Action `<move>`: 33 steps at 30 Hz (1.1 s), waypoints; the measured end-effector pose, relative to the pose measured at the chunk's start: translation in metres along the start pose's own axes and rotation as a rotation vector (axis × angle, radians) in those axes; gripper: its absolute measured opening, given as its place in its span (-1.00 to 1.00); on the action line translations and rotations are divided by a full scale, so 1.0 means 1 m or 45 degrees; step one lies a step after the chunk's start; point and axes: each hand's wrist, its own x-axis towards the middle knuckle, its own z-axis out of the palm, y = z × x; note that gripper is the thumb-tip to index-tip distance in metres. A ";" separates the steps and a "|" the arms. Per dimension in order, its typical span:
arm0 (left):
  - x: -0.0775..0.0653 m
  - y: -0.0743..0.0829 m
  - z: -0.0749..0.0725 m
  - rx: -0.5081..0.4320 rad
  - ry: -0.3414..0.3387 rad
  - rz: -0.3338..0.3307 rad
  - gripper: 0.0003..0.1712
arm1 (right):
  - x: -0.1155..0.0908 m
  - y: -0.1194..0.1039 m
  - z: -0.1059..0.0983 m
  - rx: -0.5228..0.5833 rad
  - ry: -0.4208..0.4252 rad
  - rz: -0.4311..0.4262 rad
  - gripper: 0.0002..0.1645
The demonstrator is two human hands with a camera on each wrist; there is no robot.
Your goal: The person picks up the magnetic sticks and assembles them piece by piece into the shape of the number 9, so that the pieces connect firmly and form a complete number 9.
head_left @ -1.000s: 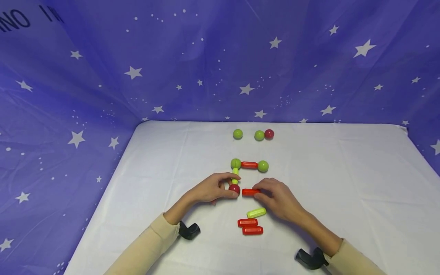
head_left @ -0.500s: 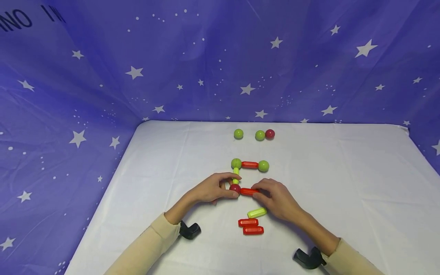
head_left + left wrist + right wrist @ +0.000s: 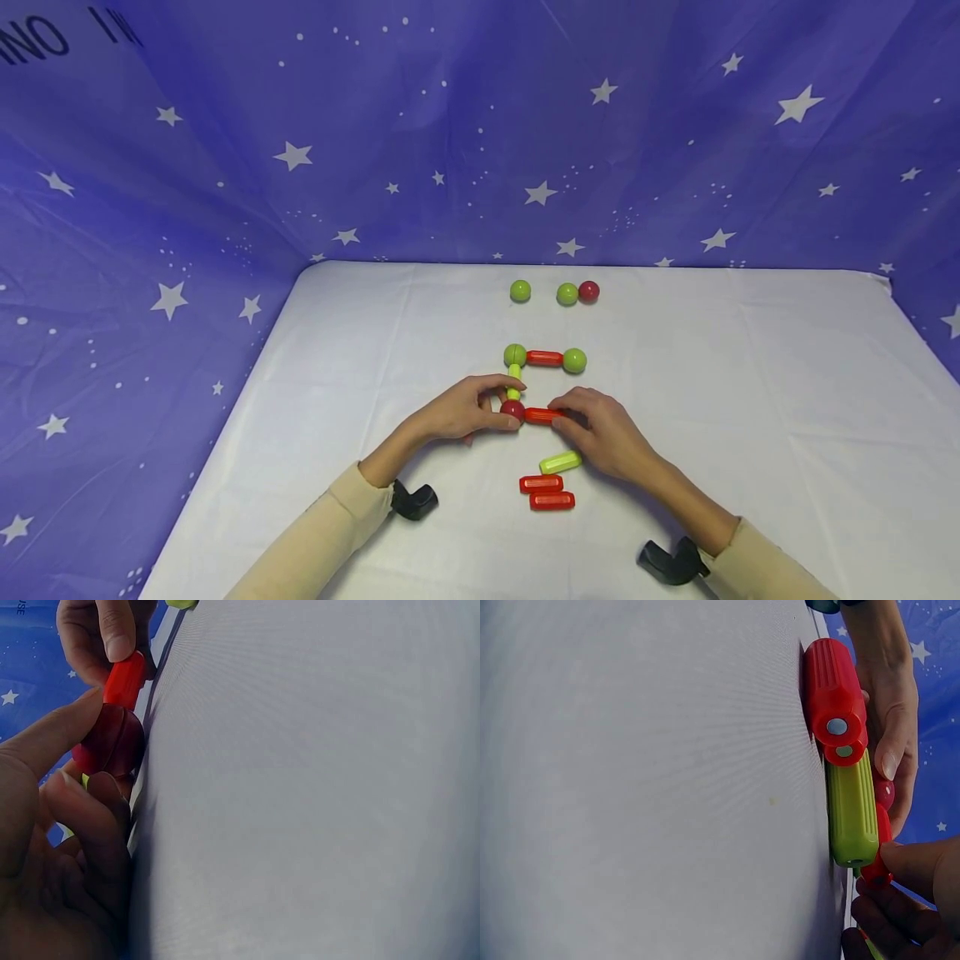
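My left hand [image 3: 468, 408] holds the dark red ball [image 3: 512, 412] between thumb and fingers, its index finger reaching over a yellow-green rod [image 3: 513, 382]. That rod joins the ball to a green ball [image 3: 515, 355], from which a red rod [image 3: 544, 358] runs right to another green ball [image 3: 574, 361]. With thumb and fingertips my right hand [image 3: 600, 429] pinches a second red rod [image 3: 540, 416], whose left end meets the dark red ball. The left wrist view shows this red rod [image 3: 126, 679] end-on against the ball [image 3: 112, 742]. The rod's right end is partly hidden by my fingers.
Nearer me lie a loose yellow-green rod [image 3: 560, 462] and two red rods [image 3: 541, 483], with pale discs in the ends that face the right wrist view. At the back of the white-covered table [image 3: 750, 375] are a green ball [image 3: 521, 291] and a touching green-and-red pair [image 3: 588, 292].
My right hand has brought the red rod left, closing the small gap to the dark red ball. During the last half second the hands hold nearly still.
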 end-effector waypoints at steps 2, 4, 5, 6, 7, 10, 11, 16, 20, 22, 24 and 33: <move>0.000 0.000 0.000 0.000 -0.002 -0.001 -0.43 | 0.000 0.000 0.000 0.001 -0.002 0.003 -0.77; 0.000 -0.001 0.000 0.004 -0.002 0.000 -0.43 | 0.000 0.000 0.000 0.004 -0.006 0.005 -0.77; 0.000 -0.001 0.000 0.005 -0.001 0.000 -0.43 | 0.000 0.000 0.000 0.005 -0.009 0.007 -0.77; 0.000 -0.001 0.000 0.004 -0.002 -0.002 -0.43 | 0.000 0.000 0.000 0.007 -0.011 0.008 -0.77; 0.000 -0.001 0.000 0.003 -0.002 -0.003 -0.43 | 0.000 0.000 0.000 0.007 -0.013 0.010 -0.77; 0.000 -0.002 0.001 -0.006 -0.003 -0.006 -0.43 | 0.000 0.000 0.000 0.015 -0.016 0.016 -0.77; 0.000 -0.002 0.001 -0.010 -0.003 -0.007 -0.43 | 0.000 0.000 0.000 0.016 -0.015 0.017 -0.77; 0.000 -0.001 0.000 -0.010 -0.002 0.002 -0.43 | 0.000 0.000 0.001 0.018 -0.015 0.026 -0.76; 0.000 -0.001 0.000 -0.004 0.000 0.008 -0.43 | 0.000 0.000 0.001 0.016 -0.019 0.034 -0.75; 0.000 -0.001 0.000 -0.002 0.002 0.008 -0.43 | 0.000 0.000 0.001 0.016 -0.019 0.038 -0.75; 0.000 -0.001 0.001 0.000 0.005 0.005 -0.43 | 0.000 0.000 0.001 0.015 -0.019 0.039 -0.75; 0.000 -0.001 0.001 -0.001 0.010 0.001 -0.43 | 0.000 -0.001 0.000 0.010 -0.009 0.027 -0.76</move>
